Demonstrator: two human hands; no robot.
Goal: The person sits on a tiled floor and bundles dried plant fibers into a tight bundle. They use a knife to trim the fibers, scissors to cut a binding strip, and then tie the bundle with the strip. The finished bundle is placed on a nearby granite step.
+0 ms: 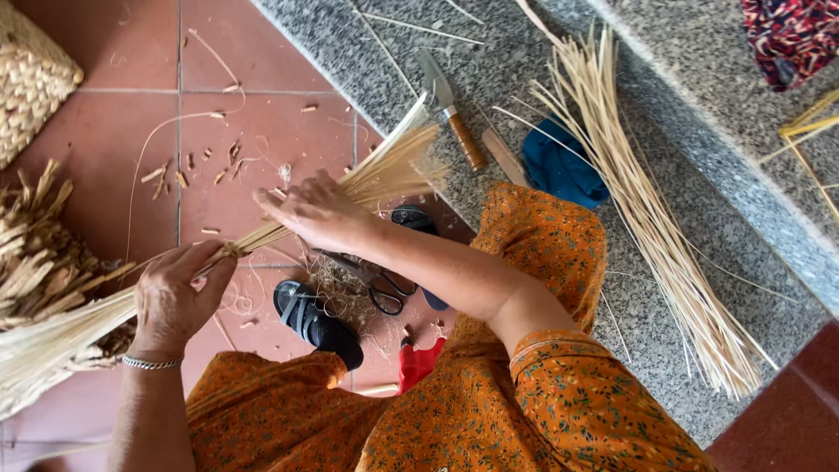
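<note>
A long bundle of pale straw stalks runs slantwise across the red tile floor. My left hand grips the bundle near its middle; a silver bracelet sits on that wrist. My right hand lies on the stalks further toward the thin end, fingers curled over them. The wider end of the bundle fans out at the lower left. Black-handled scissors lie on the floor just below my right forearm.
A knife with a wooden handle and a blue cloth lie on the grey stone step, beside a second sheaf of loose stalks. A woven basket stands upper left. Straw scraps litter the tiles. Black sandals are on my feet.
</note>
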